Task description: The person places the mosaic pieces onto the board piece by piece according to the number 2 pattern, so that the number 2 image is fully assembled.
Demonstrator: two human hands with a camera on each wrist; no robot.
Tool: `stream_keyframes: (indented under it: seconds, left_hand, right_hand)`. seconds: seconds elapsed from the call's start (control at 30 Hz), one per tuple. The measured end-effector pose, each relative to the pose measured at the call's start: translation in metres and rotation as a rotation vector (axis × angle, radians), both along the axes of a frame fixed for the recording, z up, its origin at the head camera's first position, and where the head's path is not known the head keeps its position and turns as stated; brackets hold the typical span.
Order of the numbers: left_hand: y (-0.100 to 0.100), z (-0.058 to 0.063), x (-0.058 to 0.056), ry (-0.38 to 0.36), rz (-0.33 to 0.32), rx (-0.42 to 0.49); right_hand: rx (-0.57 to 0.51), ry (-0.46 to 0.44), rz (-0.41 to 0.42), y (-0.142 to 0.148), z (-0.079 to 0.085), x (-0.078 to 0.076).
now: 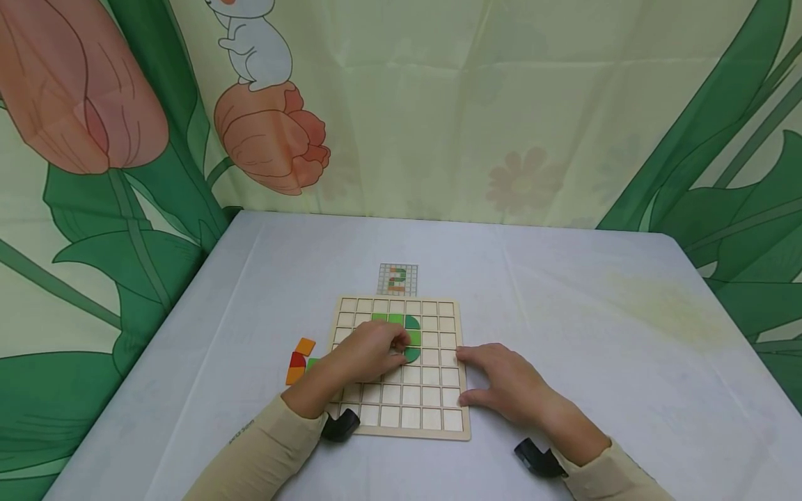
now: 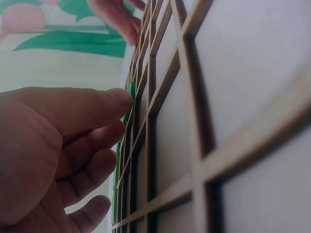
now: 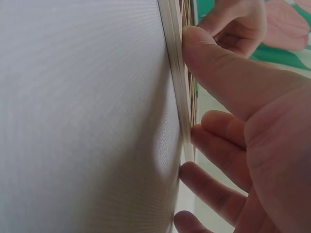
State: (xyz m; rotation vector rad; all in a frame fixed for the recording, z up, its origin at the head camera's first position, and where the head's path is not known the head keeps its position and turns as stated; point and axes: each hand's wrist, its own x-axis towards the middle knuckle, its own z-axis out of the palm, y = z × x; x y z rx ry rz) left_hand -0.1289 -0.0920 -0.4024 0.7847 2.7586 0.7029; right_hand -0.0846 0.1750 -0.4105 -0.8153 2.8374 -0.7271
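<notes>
A wooden grid board (image 1: 464,417) lies on the table. Over its upper middle, my left hand (image 1: 370,351) has its thumb and index fingertips at a dark green quarter-round tile (image 1: 411,355). In the left wrist view, the left thumb (image 2: 104,104) meets a green tile edge at the grid, the other fingers bent below. Beside that tile sit light green square tiles (image 1: 395,319) and another dark green rounded tile (image 1: 411,322). My right hand (image 1: 510,383) touches the board's right edge with thumb and index finger; in the right wrist view, its fingers (image 3: 218,145) are spread along that edge.
Left of the board lie loose tiles: an orange tile (image 1: 305,346), a red tile (image 1: 297,360), another orange tile (image 1: 294,376) and a green tile (image 1: 312,363), partly hidden by the forearm. A small pattern card (image 1: 410,270) touches the board's far edge. White cloth (image 1: 583,299) covers the table.
</notes>
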Motion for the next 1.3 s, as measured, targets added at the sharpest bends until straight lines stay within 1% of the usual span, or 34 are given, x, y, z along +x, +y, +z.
stream_keyframes:
  seconds: [0.27, 0.5, 0.63, 0.73, 0.9, 1.03, 1.17, 1.3]
  left_hand:
    - [-0.001, -0.002, -0.001, 0.022, 0.005, 0.009]
    - [-0.001, -0.001, -0.001, 0.013, 0.015, 0.016]
    - [-0.001, 0.0, -0.001, -0.006, 0.027, 0.022]
    - [-0.004, 0.002, 0.0, -0.044, 0.052, 0.043]
    - [-0.016, 0.007, 0.0, -0.094, 0.08, 0.093]
    - [-0.03, 0.012, 0.0, -0.083, 0.078, 0.094]
    - [-0.044, 0.016, 0.0, -0.062, 0.095, 0.077]
    - [-0.059, 0.019, 0.0, -0.052, 0.115, 0.09]
  right_hand:
    - [0.001, 0.004, -0.005, 0.001, -0.001, 0.0]
    - [0.003, 0.005, -0.005, 0.001, 0.0, 0.0]
    - [0.001, -0.005, -0.008, 0.0, 0.0, 0.0]
    - [0.0, -0.011, -0.01, 0.0, 0.0, 0.0]
    - [0.003, -0.012, -0.009, 0.001, 0.0, 0.001]
    - [0.005, -0.015, -0.005, 0.0, 0.0, 0.001]
    - [0.009, -0.019, -0.01, 0.0, 0.0, 0.001]
    - [0.007, -0.018, -0.011, 0.0, 0.0, 0.001]
